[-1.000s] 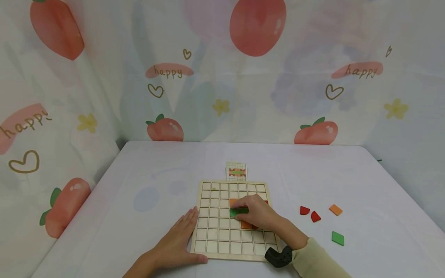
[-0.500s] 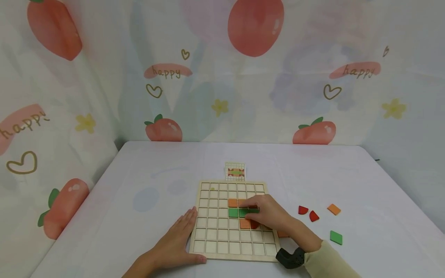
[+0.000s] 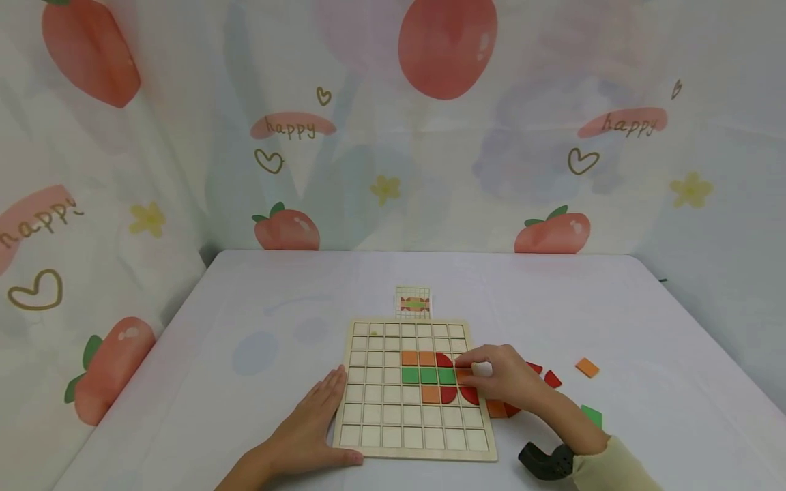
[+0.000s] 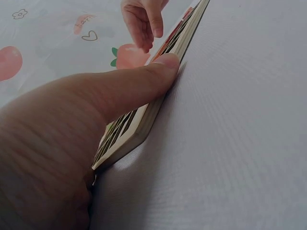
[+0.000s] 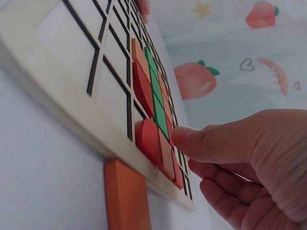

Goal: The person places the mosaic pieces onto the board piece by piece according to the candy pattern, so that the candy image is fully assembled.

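Observation:
A wooden grid board (image 3: pixel 371 412) lies on the table. My left hand (image 3: pixel 312 424) rests along its left side, fingers straight and thumb across the front left corner; in the left wrist view the thumb presses on the board's rim (image 4: pixel 152 111). Over the board's right edge is my right hand (image 3: pixel 506 375), thumb and fingertips apart around an orange tile (image 3: pixel 463 376), with nothing seen held. Green tiles (image 3: pixel 428 375) form a row, with orange tiles (image 3: pixel 426 358) and red quarter-round tiles (image 3: pixel 449 394) above and below. The right wrist view has the thumb (image 5: pixel 184 139) close beside the red tiles.
A small pattern card (image 3: pixel 413 303) lies behind the board. Loose at the right are red pieces (image 3: pixel 552 378), an orange square (image 3: pixel 587 368) and a green piece (image 3: pixel 592 415) partly behind the wrist. Another orange tile (image 3: pixel 496 409) lies at the board's right edge. Patterned cloth hangs behind.
My right hand has moved rightward from the green row to the board's right edge, uncovering the green, orange and red tiles. The left hand stays in place on the board.

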